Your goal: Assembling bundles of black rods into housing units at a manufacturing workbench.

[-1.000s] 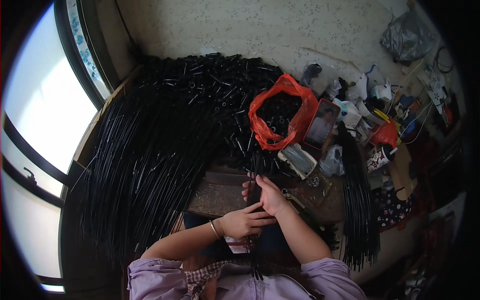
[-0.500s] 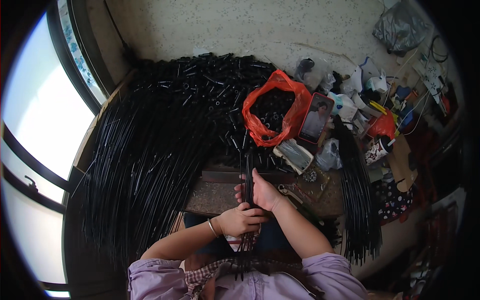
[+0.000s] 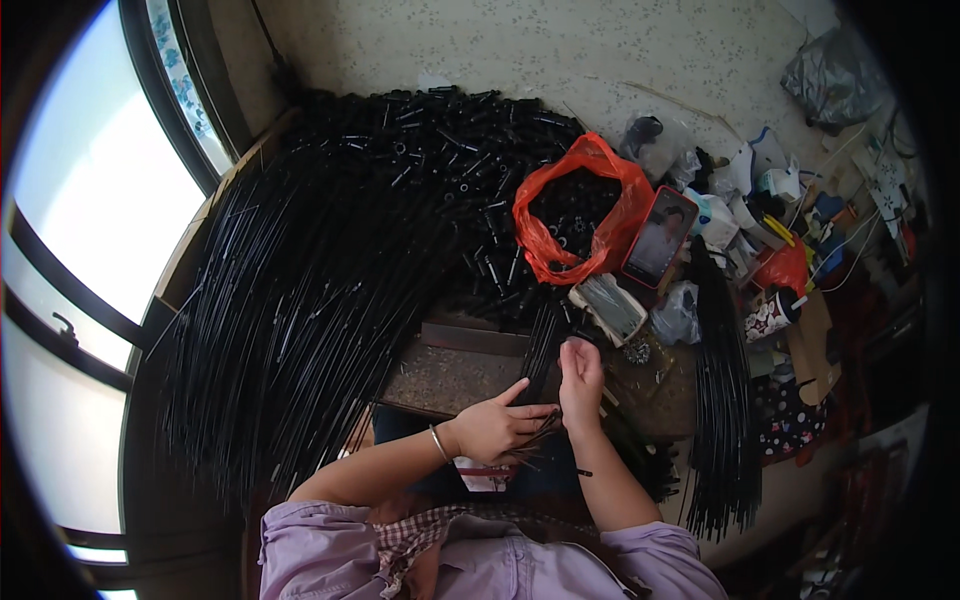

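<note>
While left hand (image 3: 495, 428) and right hand (image 3: 581, 378) pinch thin black rods (image 3: 540, 365) at lower centre: bundling step; next calls for alignment.

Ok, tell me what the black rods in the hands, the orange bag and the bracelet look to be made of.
Black rods: probably plastic or coated tubing, thin and uniform with a slight sheen; too small to be sure.
Orange bag: thin plastic film, crumpled, glossy and slightly see-through at the folds.
Bracelet on the left hand: likely metal, a slim band with a bright silvery glint.
</note>
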### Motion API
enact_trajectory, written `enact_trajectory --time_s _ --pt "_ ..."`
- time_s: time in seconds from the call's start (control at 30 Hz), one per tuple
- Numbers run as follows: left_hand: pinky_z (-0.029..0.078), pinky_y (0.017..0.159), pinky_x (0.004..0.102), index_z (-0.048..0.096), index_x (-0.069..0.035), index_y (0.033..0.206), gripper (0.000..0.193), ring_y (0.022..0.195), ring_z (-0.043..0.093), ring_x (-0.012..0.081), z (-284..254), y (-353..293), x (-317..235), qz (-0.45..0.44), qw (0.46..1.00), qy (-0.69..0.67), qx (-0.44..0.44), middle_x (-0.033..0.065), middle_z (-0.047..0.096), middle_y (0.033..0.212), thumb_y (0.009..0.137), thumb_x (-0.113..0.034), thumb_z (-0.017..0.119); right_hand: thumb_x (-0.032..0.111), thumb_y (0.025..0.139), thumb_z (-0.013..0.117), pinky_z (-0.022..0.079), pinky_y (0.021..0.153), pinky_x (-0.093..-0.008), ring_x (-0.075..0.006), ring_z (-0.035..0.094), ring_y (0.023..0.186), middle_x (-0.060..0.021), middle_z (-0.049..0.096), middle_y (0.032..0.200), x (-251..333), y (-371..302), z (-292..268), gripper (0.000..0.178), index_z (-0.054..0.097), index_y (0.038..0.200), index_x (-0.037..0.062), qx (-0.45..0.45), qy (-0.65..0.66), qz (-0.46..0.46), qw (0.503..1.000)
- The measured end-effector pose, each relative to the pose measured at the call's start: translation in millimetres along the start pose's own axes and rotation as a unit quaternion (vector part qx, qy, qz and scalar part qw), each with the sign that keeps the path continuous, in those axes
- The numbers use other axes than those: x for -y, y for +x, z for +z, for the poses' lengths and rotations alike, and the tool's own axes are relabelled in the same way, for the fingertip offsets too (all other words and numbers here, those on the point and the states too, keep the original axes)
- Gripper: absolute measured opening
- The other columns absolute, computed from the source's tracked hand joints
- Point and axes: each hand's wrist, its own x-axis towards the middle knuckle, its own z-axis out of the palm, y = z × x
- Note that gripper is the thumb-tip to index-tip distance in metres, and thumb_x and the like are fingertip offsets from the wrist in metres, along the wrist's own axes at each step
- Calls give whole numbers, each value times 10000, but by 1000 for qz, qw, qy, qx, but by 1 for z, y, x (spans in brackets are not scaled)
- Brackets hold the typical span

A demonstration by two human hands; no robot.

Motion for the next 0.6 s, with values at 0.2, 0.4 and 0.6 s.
enact_trajectory --time_s 0.2,0.4,0.6 --pt "171 1059 538 629 -52 869 160 1161 475 218 -2 -5 4 -26 989 -119 -84 61 602 1021 744 -152 615 399 914 467 485 724 -253 -149 561 915 -101 584 941 13 -22 -20 421 552 987 -7 161 -99 163 968" --pt "349 1001 421 600 -12 820 114 951 579 287 -48 17 -24 17 958 -282 -52 97 617 891 779 -118 612 633 865 276 434 897 -398 -271 596 947 -186 604 1022 30 -18 5 759 498 1135 -42 392 298 425 759" --pt "302 1029 445 593 -54 1052 335 1146 495 248 -32 10 -15 60 994 -86 -2 120 561 1161 740 -171 552 436 924 392 389 955 -418 -309 537 1071 -185 564 1119 58 38 24 556 375 1276 7 453 315 247 796"
